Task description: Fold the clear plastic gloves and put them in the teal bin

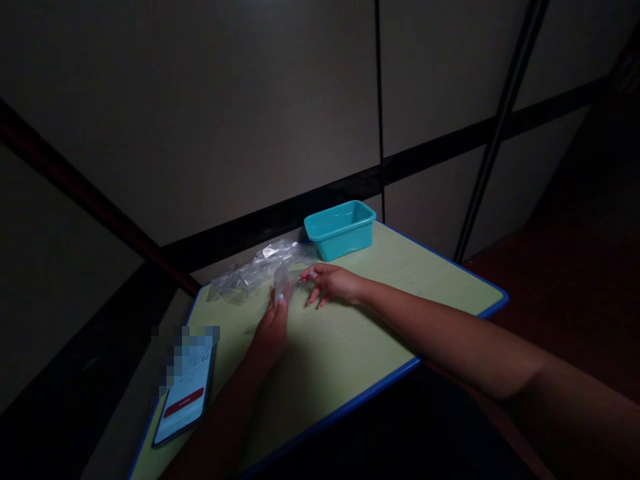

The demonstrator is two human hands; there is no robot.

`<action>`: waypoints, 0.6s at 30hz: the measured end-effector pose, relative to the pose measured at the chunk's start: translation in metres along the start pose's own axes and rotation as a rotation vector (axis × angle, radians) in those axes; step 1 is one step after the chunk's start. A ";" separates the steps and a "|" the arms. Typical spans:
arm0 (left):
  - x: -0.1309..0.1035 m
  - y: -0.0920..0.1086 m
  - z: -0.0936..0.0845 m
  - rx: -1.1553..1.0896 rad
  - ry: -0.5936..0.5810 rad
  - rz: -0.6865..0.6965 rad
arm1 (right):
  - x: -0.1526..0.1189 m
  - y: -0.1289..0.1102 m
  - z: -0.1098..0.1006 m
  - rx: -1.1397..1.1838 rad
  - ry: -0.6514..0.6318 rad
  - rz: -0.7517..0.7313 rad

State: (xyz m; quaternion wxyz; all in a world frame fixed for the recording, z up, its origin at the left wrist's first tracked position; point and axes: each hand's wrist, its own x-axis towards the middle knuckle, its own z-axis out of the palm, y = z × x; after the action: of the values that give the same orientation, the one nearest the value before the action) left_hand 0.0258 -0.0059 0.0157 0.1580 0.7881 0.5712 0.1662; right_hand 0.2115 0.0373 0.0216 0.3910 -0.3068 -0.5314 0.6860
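My left hand (273, 327) is closed around a small translucent plastic bag (281, 279), held up above the table between thumb and fingers. Just to the right of it is my right hand (333, 283), palm turned toward the bag. Its fingers are loosely bent and apart, and nothing clear shows in them. Behind both hands, crumpled clear plastic wrapping (255, 267) lies along the table's back edge. A turquoise plastic basket (345, 243) stands at the back corner, beyond my right hand.
The small yellow-green table (320, 380) has a blue rim. A phone (187, 387) with a lit screen lies at its left edge, near my left forearm. Pale panels (280, 120) with dark strips rise right behind the table. The light is dim.
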 end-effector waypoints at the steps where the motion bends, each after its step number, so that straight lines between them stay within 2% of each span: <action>1: -0.001 0.001 -0.001 -0.078 0.026 -0.020 | 0.000 0.001 0.000 -0.009 -0.053 0.004; 4: -0.002 0.003 0.003 -0.182 0.044 -0.012 | -0.001 0.003 0.000 -0.006 -0.200 0.026; 9: -0.002 0.000 0.011 -0.053 0.006 0.047 | -0.003 0.005 0.000 0.023 -0.336 0.067; 13: -0.005 0.005 0.008 0.004 -0.026 0.085 | -0.003 0.006 0.001 -0.034 -0.373 0.108; 18: -0.009 0.010 0.008 0.041 -0.026 0.158 | -0.004 0.009 0.000 -0.098 -0.356 0.155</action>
State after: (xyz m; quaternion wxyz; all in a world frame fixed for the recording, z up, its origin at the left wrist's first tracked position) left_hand 0.0351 -0.0176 0.0116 0.1355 0.8359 0.5085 0.1561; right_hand 0.2119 0.0332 0.0132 0.2215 -0.2392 -0.5996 0.7309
